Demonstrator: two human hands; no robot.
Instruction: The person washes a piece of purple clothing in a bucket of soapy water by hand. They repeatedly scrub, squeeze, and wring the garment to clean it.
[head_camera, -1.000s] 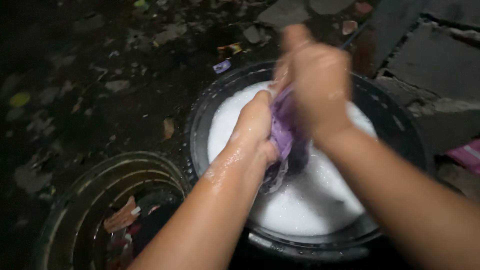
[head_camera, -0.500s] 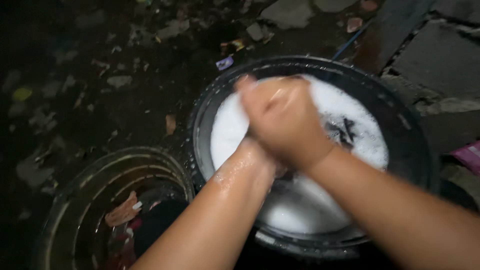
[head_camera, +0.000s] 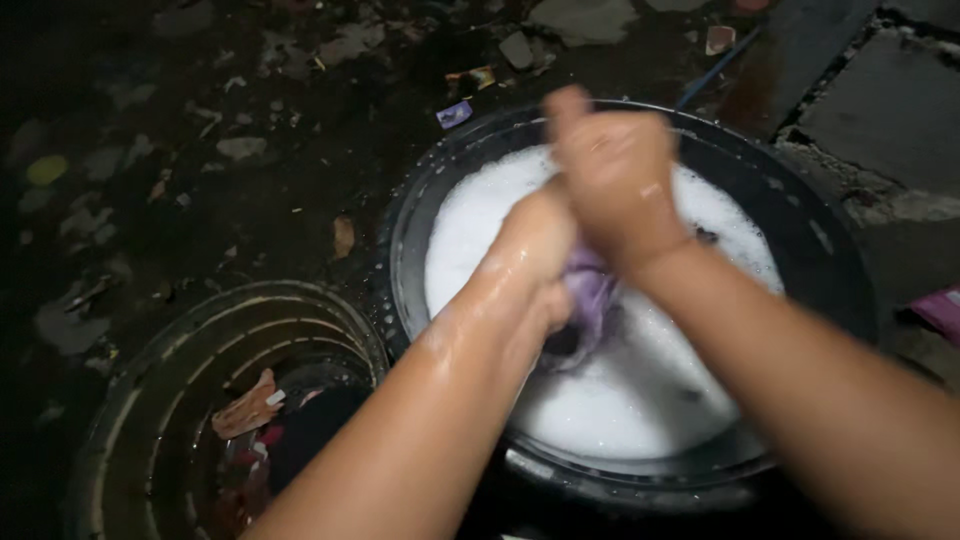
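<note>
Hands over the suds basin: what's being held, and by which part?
Both hands hold a purple cloth bunched between them, left hand below, right hand on top. Which part of it cannot be told.

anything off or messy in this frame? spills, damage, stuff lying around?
Yes: litter and scraps lie scattered over the dark wet ground by the black basin, and the paving at upper right is cracked and uneven. No suds show outside the basin. Both hands, left hand and right hand, grip a purple cloth over the foam.
</note>
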